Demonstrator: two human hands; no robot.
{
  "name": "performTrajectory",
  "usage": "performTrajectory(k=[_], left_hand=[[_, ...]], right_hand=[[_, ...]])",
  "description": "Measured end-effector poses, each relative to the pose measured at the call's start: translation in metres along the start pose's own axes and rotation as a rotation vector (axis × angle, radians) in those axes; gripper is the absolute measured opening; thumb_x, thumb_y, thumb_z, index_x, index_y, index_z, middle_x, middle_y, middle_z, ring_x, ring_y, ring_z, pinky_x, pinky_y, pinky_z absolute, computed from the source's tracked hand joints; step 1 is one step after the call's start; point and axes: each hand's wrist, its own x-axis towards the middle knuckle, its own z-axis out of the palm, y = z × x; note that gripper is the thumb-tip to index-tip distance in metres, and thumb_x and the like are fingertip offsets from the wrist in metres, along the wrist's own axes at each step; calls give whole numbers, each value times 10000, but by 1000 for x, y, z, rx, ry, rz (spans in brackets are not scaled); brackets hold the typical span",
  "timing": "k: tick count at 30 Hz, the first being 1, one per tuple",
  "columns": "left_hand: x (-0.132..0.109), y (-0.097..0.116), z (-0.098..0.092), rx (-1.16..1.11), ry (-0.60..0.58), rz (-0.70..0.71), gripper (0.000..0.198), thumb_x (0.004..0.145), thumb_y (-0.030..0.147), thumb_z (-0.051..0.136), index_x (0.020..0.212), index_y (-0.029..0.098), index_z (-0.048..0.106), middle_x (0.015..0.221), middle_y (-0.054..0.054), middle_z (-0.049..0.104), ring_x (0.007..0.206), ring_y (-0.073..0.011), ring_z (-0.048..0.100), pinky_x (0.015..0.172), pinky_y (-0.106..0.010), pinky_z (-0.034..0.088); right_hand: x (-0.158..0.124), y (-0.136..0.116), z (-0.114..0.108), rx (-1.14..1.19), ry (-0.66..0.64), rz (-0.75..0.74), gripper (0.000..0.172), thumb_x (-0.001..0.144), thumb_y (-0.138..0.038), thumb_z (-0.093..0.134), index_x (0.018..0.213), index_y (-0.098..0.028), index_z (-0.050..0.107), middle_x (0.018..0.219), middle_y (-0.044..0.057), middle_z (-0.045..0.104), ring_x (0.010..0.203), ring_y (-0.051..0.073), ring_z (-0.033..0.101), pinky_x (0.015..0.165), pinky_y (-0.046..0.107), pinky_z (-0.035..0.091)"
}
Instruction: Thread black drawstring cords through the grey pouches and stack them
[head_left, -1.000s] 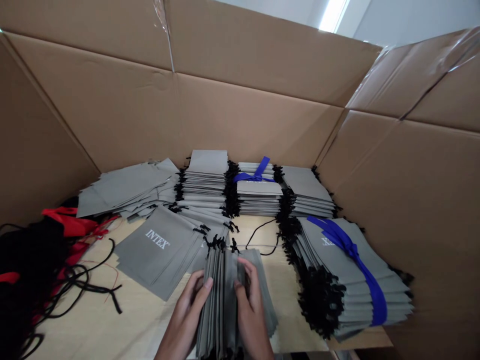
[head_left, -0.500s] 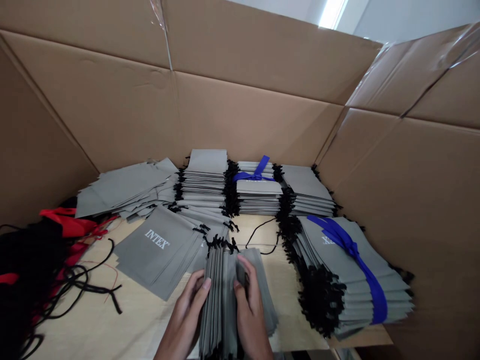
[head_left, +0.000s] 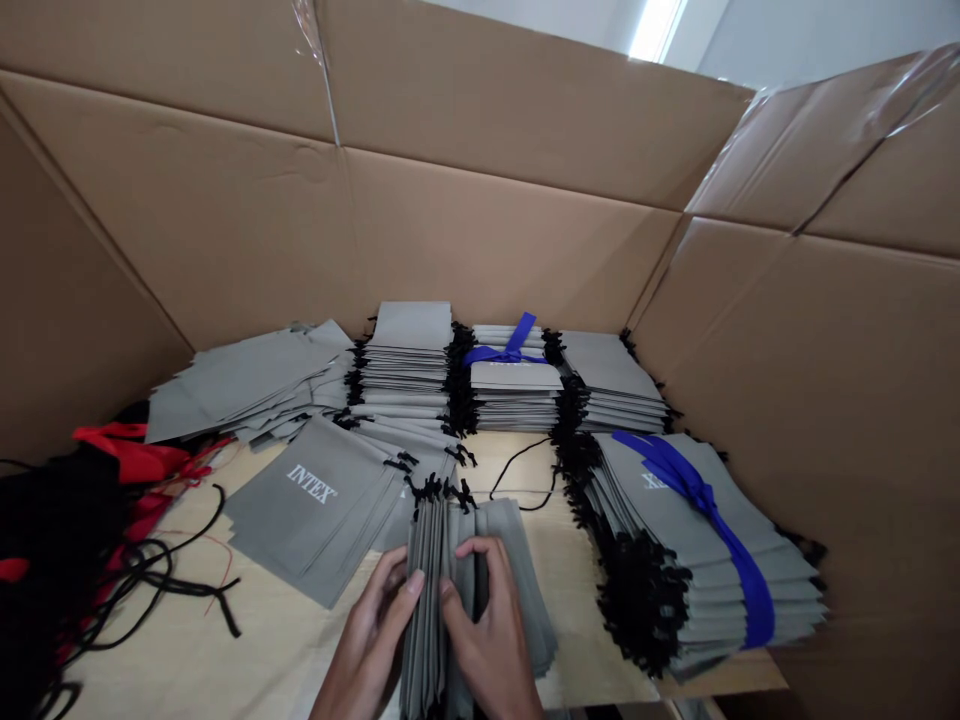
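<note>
Close in front of me a bundle of grey drawstring bags [head_left: 429, 610] stands on edge, black knotted cord ends along its top. My left hand [head_left: 379, 615] grips the bundle's left side, fingers behind and thumb in front. On the other side my right hand [head_left: 487, 610] has its thumb on the bags and its fingers curled over some of them at the right. More grey bags [head_left: 529, 590] lie just beyond the right hand. To the left, a fanned pile of grey bags [head_left: 307, 500] printed INTEX rests flat on the table.
Stacked bags [head_left: 412, 350] line the back, one stack tied with a blue ribbon [head_left: 514, 350]. A large ribbon-tied bundle [head_left: 720, 550] sits at right. Black cords [head_left: 165, 570] and red ribbon [head_left: 135, 450] lie at left. Cardboard walls [head_left: 510, 230] surround the wooden table [head_left: 180, 660].
My right thumb has moved left across the top edges of the bags, and the right fingers have shifted slightly left. The left hand keeps its hold. The view has shifted slightly.
</note>
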Motion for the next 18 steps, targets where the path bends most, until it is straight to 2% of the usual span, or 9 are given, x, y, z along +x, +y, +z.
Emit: performTrajectory(k=[4,9,12,15,17,18], left_hand=[[-4,14,3,0,-13,66,698,900,752,687,1366,234,726,1455,-112,770,1441,-368,668,1135,-374,602],[-7,18,4,-37,1,58,706,880,750,713,1358,232,741,1441,-111,778,1438,-375,670,1141,-381,598],[-7,12,3,-70,-8,35,749,870,766,718,1394,232,726,1503,-114,746,1480,-380,636,1191,-407,564],[-5,8,2,-56,-2,1,793,867,802,696,1423,237,710,1575,-108,697,1545,-371,574,1233,-404,523],[-4,9,3,-38,2,0,806,853,820,694,1412,239,717,1585,-107,690,1553,-375,564,1232,-402,525],[-4,9,3,-34,6,4,808,847,827,692,1399,237,724,1577,-108,696,1545,-380,573,1228,-405,530]], right_hand=[[-2,1,-3,7,-42,7,264,972,-260,595,1193,-295,735,1191,52,715,1169,268,707,1029,347,555],[-4,2,-2,-115,-60,63,244,1056,-411,551,1081,-304,769,1243,67,701,1325,303,646,1130,391,503],[-3,0,-1,-132,-62,33,185,1011,-471,679,1051,-294,719,1148,51,698,1221,289,692,1046,354,551],[-2,-3,-2,-127,-32,-31,120,994,-402,709,1017,-287,685,1067,28,681,1076,254,726,981,327,578],[-2,-4,-3,-98,-16,-50,109,1017,-364,666,1091,-290,694,1103,33,698,1094,251,732,1002,333,582],[-3,-3,-4,-78,-16,-47,165,1032,-354,638,1172,-295,702,1163,43,712,1147,254,729,1036,341,577]])
